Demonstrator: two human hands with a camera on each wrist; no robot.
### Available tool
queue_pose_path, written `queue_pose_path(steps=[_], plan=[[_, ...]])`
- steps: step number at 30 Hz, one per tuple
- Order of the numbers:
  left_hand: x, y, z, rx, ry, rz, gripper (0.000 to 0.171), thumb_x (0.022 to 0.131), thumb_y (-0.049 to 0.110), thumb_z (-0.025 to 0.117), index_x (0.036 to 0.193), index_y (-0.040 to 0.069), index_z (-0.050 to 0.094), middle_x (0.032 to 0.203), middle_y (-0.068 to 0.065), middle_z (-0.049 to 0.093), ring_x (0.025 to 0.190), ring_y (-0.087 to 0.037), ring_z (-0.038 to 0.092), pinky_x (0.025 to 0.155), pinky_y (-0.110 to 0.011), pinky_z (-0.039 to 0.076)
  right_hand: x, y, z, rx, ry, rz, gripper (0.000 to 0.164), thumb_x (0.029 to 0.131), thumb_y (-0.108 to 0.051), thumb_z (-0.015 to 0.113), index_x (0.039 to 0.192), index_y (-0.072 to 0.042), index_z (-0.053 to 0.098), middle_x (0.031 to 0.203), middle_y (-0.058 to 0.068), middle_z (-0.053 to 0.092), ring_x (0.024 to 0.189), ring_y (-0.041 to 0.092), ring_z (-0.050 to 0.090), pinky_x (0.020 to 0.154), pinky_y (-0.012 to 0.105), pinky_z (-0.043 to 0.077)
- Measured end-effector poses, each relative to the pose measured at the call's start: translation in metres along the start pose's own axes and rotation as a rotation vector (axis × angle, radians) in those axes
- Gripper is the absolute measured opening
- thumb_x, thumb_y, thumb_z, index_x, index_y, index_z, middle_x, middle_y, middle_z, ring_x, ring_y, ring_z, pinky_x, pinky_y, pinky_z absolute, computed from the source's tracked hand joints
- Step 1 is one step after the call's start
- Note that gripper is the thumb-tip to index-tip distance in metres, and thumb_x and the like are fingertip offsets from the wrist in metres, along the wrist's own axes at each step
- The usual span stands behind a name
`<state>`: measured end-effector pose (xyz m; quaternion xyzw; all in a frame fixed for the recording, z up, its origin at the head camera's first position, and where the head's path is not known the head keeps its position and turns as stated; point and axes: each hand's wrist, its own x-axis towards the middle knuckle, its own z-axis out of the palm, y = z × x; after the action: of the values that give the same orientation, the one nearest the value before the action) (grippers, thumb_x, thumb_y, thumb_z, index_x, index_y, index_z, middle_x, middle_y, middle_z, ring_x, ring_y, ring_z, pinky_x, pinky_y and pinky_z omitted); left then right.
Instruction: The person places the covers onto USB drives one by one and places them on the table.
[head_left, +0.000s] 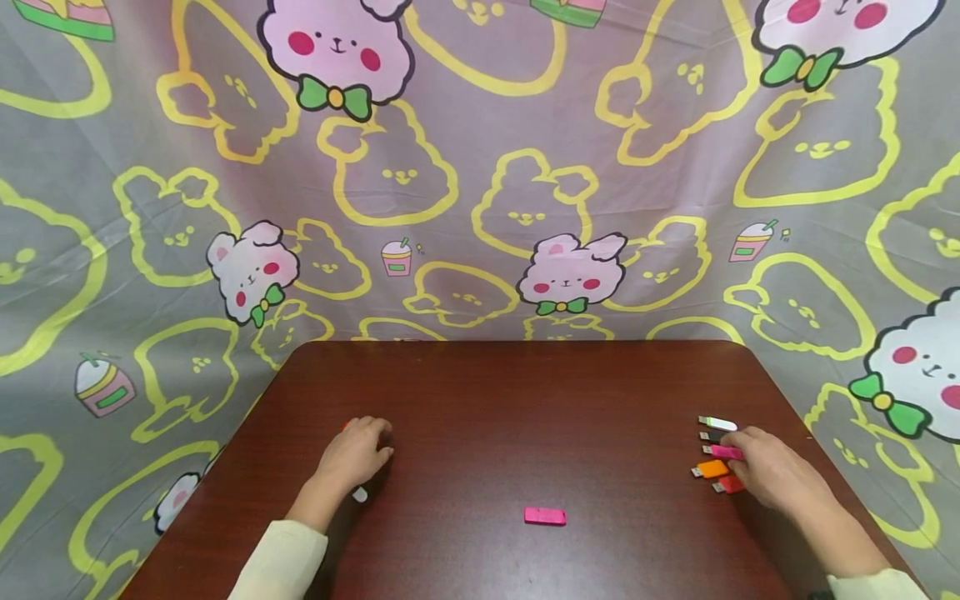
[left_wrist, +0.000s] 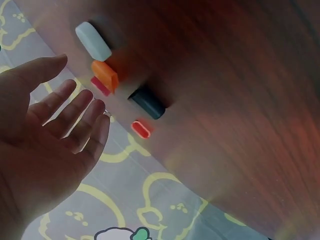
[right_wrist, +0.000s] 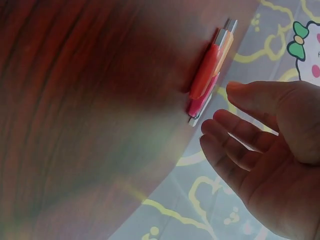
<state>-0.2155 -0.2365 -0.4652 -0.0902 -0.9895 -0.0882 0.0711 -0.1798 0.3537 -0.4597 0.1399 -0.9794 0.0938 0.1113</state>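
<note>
Brown table (head_left: 465,417) | black cap (left_wrist: 147,103) beyond parted left fingers (left_wrist: 90,121) | red USB stick (right_wrist: 205,72) beyond parted right fingers (right_wrist: 242,131)

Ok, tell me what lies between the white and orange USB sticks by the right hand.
In the head view, a black stick and a pink stick lie between the white stick and the orange stick.

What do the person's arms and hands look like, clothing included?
The left hand and right hand show no gloves or rings. A plain, pale cream fabric left sleeve ends short of the wrist; a matching right sleeve is partly visible. A small dark item beside it is unidentifiable.
</note>
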Motion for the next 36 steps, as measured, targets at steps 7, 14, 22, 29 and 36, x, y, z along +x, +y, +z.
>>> queue_pose_path(steps=[7, 14, 22, 29, 36], plan=[[0.006, -0.008, 0.001, -0.009, -0.027, -0.022, 0.030, 0.077, 0.022, 0.073, 0.103, 0.010, 0.064, 0.099, -0.006, 0.062, 0.100, -0.029, 0.056, 0.079, -0.044, 0.047, 0.002, 0.003, 0.003, 0.028, -0.022, 0.018, 0.024, 0.067, -0.004, 0.076, 0.087, -0.006, 0.064, 0.082, 0.008, 0.057, 0.072, 0.024, 0.055, 0.070, 0.047, 0.049], [0.009, -0.012, 0.001, -0.008, -0.045, -0.050, 0.031, 0.077, 0.023, 0.073, 0.104, 0.010, 0.064, 0.102, -0.008, 0.062, 0.102, -0.031, 0.055, 0.080, -0.046, 0.047, 0.003, 0.005, 0.007, 0.049, -0.038, 0.007, 0.024, 0.067, -0.004, 0.077, 0.086, -0.008, 0.064, 0.081, 0.005, 0.055, 0.071, 0.021, 0.053, 0.068, 0.043, 0.048], [0.010, -0.018, 0.001, -0.005, -0.069, -0.083, 0.030, 0.078, 0.024, 0.073, 0.103, 0.009, 0.065, 0.098, -0.007, 0.062, 0.095, -0.026, 0.056, 0.076, -0.042, 0.048, 0.008, 0.006, 0.009, 0.045, -0.051, 0.007, 0.024, 0.066, -0.003, 0.077, 0.086, -0.007, 0.064, 0.080, 0.004, 0.054, 0.070, 0.020, 0.052, 0.067, 0.042, 0.048], [0.011, -0.021, 0.003, -0.001, -0.066, -0.067, 0.021, 0.079, 0.018, 0.071, 0.096, 0.007, 0.067, 0.091, -0.007, 0.061, 0.088, -0.025, 0.058, 0.077, -0.041, 0.048, 0.009, 0.008, 0.008, 0.035, -0.078, 0.033, 0.025, 0.067, -0.004, 0.077, 0.088, -0.007, 0.065, 0.080, 0.004, 0.053, 0.069, 0.021, 0.051, 0.065, 0.042, 0.048], [0.010, -0.021, 0.002, -0.005, -0.050, -0.053, 0.011, 0.079, 0.014, 0.071, 0.087, 0.007, 0.067, 0.083, -0.006, 0.058, 0.081, -0.025, 0.058, 0.076, -0.040, 0.049, 0.011, 0.010, 0.011, 0.031, -0.086, 0.047, 0.024, 0.067, -0.004, 0.077, 0.087, -0.006, 0.064, 0.078, 0.005, 0.051, 0.068, 0.021, 0.049, 0.062, 0.040, 0.047]])
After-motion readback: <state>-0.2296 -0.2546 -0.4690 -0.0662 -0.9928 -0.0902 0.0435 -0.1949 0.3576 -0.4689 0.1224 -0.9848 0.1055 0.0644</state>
